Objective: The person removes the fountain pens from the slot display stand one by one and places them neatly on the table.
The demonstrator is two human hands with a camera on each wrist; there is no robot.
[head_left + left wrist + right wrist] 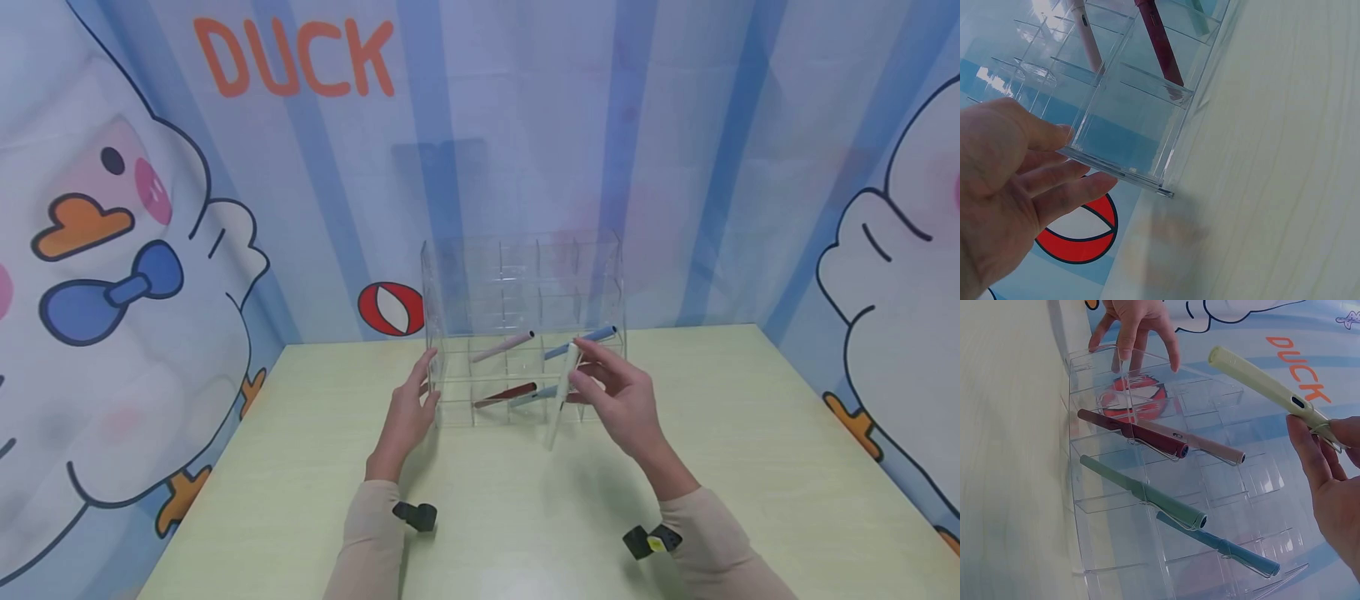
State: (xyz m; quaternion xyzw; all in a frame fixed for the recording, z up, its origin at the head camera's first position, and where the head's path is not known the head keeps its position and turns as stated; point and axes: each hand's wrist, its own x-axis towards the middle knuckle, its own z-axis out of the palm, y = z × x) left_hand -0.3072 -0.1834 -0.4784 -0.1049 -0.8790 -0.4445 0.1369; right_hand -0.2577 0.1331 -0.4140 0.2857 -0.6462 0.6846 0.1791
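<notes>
Pen (560,400) of pale yellow-green, in the head view, pinched by thumb and fingers of the right hand (618,402), tilted, in front of a clear rack (424,283) on the pale table (480,517). Opposite, left hand (405,417) gripping the rack's left side. In the lower two rows, leaning in separate compartments: pink pen (502,346) and blue pen (592,338) above, dark red pen (504,396) and green pen (531,397) below.

From the left wrist: thumb on one face of the rack's edge, fingers on the other, clasping it; red-and-white ball print (1082,252) just past the fingertips.

From the right wrist: pale pen held near one end, free end pointing away from the fingers, apart from the rack.
</notes>
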